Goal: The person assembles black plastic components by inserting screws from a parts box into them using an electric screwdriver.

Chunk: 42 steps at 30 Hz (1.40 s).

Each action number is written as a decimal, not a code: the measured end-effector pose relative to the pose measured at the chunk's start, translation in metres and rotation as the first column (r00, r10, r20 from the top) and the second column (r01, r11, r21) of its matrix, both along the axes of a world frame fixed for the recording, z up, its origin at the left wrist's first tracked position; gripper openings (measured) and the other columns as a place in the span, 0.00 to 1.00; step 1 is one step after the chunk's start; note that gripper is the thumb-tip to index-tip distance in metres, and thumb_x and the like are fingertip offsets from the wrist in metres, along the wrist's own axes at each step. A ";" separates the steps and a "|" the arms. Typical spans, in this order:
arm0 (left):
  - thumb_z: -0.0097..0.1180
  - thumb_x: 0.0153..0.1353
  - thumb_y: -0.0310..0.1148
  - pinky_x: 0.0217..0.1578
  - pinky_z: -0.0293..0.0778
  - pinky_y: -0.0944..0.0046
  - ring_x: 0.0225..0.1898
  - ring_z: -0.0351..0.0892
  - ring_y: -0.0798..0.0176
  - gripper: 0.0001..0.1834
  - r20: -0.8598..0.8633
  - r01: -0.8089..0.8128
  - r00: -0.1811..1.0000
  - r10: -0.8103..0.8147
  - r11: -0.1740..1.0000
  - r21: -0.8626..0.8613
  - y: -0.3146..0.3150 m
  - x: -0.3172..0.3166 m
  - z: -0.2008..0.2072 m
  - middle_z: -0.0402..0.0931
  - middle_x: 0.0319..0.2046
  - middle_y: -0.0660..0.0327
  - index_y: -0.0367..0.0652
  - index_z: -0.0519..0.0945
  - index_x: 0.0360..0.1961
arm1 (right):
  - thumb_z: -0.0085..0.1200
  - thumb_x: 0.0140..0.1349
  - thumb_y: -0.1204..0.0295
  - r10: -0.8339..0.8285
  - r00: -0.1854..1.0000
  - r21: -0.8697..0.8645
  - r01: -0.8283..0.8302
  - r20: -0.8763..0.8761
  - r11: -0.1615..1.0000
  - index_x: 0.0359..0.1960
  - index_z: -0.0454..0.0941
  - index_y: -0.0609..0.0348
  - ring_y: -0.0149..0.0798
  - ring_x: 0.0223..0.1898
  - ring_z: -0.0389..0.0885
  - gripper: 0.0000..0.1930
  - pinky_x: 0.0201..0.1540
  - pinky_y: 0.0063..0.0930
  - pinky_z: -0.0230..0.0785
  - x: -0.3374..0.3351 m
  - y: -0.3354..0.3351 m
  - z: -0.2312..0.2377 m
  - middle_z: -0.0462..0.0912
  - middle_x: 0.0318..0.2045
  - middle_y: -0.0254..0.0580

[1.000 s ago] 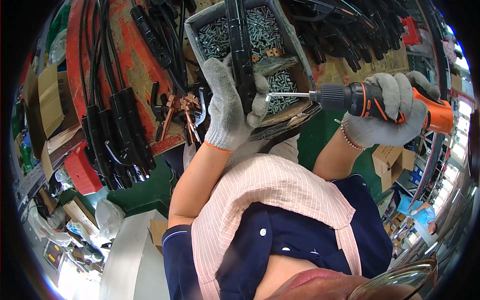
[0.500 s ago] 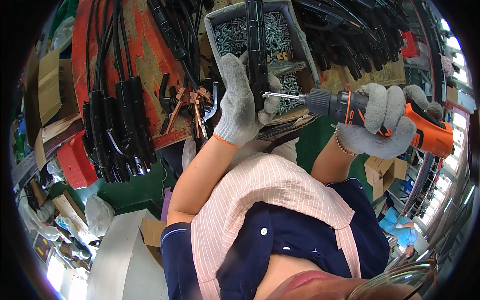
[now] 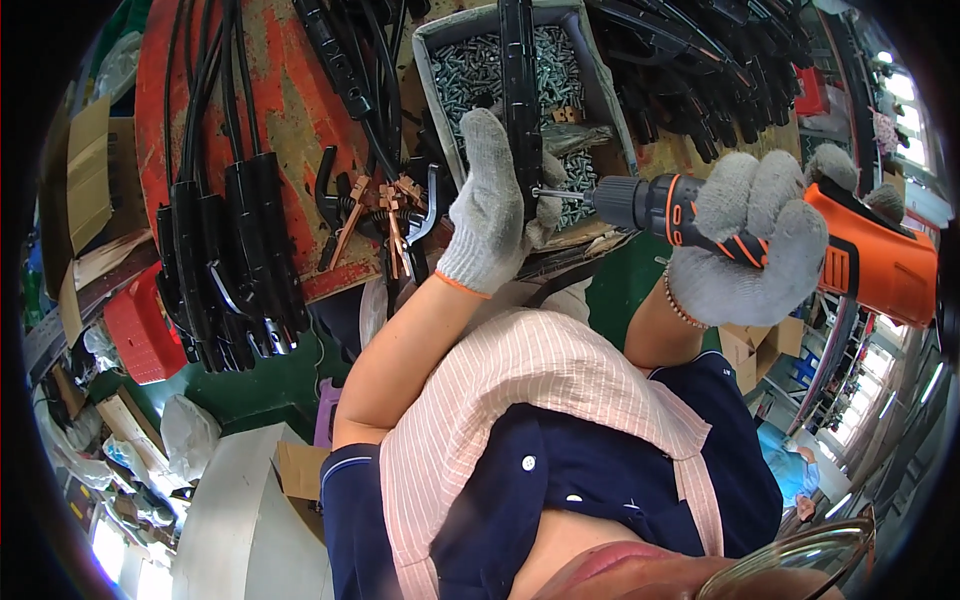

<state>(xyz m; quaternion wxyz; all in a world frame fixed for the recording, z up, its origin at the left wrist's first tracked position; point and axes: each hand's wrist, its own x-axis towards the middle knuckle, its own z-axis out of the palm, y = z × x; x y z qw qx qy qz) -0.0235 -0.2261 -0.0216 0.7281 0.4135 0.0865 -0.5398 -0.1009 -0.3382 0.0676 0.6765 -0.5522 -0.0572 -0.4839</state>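
Observation:
Both my hands wear grey knit gloves. My left hand (image 3: 492, 200) is wrapped around the lower end of a long black handle-like part (image 3: 518, 90), which stands up and away from me over a box of screws. In my right hand (image 3: 755, 225) is an orange and black cordless screwdriver (image 3: 875, 265), pointing left. Its thin bit (image 3: 562, 193) meets the side of the black part beside my left fingers; whether a screw sits at the tip I cannot make out. Loose silver screws (image 3: 465, 75) fill the grey box (image 3: 600, 75) behind the part.
Left of my hand, copper pieces (image 3: 392, 205) and black levers lie on the worn red table (image 3: 285, 90). Black handles with cables (image 3: 240, 250) hang over its near edge. More black parts (image 3: 690, 80) are piled at the right. A red crate (image 3: 145, 330) stands at the far left.
The screwdriver has moved left, bringing its bit up against the black part, and its body has tilted slightly. My left hand still grips the part, shifted a little to the right.

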 end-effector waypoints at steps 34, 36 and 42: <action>0.56 0.66 0.35 0.10 0.55 0.75 0.12 0.59 0.74 0.12 0.009 0.004 1.000 -0.004 0.999 -0.032 0.008 0.002 0.006 0.63 0.18 0.68 0.49 0.66 0.44 | 0.50 0.66 0.70 -0.188 0.980 -0.168 0.195 0.061 0.966 0.54 0.64 0.65 0.44 0.22 0.77 0.18 0.26 0.41 0.75 0.040 -0.083 -0.047 0.79 0.27 0.51; 0.56 0.66 0.34 0.10 0.55 0.75 0.12 0.59 0.74 0.13 -0.001 0.034 0.999 -0.034 0.999 -0.042 0.007 0.003 0.004 0.64 0.18 0.67 0.49 0.65 0.45 | 0.50 0.66 0.67 0.006 0.995 -0.003 -0.005 0.099 1.000 0.54 0.65 0.63 0.44 0.23 0.77 0.18 0.26 0.41 0.74 0.044 -0.085 -0.058 0.80 0.30 0.51; 0.55 0.66 0.33 0.10 0.56 0.74 0.11 0.61 0.74 0.21 0.007 0.010 1.000 -0.010 1.000 -0.017 0.004 0.003 0.008 0.66 0.20 0.66 0.52 0.64 0.57 | 0.51 0.67 0.66 0.218 0.970 0.197 -0.236 0.109 0.951 0.54 0.66 0.60 0.44 0.24 0.78 0.18 0.26 0.41 0.73 0.049 -0.089 -0.078 0.81 0.33 0.49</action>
